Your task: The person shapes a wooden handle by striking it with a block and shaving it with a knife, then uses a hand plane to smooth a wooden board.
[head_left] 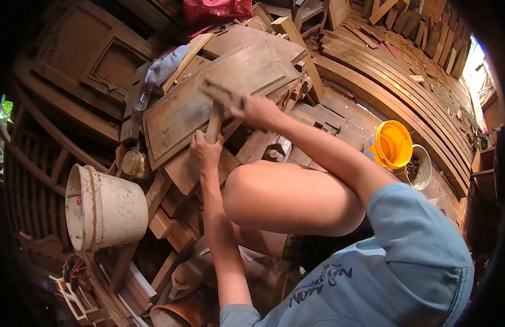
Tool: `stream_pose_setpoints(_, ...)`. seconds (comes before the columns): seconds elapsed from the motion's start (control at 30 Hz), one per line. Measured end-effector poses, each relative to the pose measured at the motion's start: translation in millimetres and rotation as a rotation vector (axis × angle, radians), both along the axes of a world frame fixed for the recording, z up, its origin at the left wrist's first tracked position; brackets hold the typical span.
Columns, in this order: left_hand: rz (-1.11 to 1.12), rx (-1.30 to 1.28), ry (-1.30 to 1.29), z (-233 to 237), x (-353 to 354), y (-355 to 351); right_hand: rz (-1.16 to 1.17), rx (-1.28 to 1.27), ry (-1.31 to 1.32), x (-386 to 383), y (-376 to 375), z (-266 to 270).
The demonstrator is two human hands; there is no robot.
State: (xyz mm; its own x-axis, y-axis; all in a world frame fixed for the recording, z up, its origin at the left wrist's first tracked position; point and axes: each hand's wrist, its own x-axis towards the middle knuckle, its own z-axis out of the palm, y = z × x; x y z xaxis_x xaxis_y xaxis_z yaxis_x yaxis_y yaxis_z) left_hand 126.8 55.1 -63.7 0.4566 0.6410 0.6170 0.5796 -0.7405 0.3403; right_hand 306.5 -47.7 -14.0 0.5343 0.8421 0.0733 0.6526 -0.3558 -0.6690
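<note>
A short pale strip of wood (213,124) stands up from the fist of my left hand (206,149), over the near edge of a wooden panel (181,120). My right hand (259,113) is closed round a motion-blurred piece of wood (221,94). That piece crosses the top of the pale strip in this view; I cannot tell whether it is a tool. The panel, with its raised, framed face, lies under both hands and is dusty.
A dirty white bucket (119,207) is at the left, near a glass jar (135,162). A yellow bucket (394,144) stands at the right beside long stacked boards (394,98). A plastic bottle (142,100) and a grey cloth (166,66) lie past the panel. My bent knee (263,191) is close by.
</note>
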Motion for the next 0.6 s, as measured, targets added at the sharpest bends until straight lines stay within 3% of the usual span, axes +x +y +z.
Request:
stream_pose_setpoints(0.13, 0.015, -0.053, 0.015, 5.5, 1.3, -3.9, 0.062, 0.016, -0.189, -17.0, -18.2, -26.1)
stream_pose_setpoints(0.2, -0.047, 0.057, -0.079, 5.5, 3.0, -3.1, 0.285, -0.165, -0.245, -25.9, -52.2, -17.7)
stream_pose_setpoints(0.3, 0.013, -0.057, -0.011, 0.4, 1.1, -0.2, 0.025, 0.0, -0.17, 3.9, 3.5, -6.2)
stream_pose_setpoints(0.4, 0.012, -0.036, -0.001, 3.3, -3.4, -2.7, 0.033, -0.038, -0.025, -9.9, -7.4, 6.7)
stream_pose_setpoints(0.5, -0.011, 0.001, -0.045, 2.3, 5.6, 3.9, 0.257, -0.079, -0.234, -20.7, -51.4, -22.9)
stream_pose_setpoints(0.6, 0.047, -0.036, -0.015, 5.4, 0.4, -9.3, 0.067, -0.056, -0.028, 11.5, 4.9, 2.7)
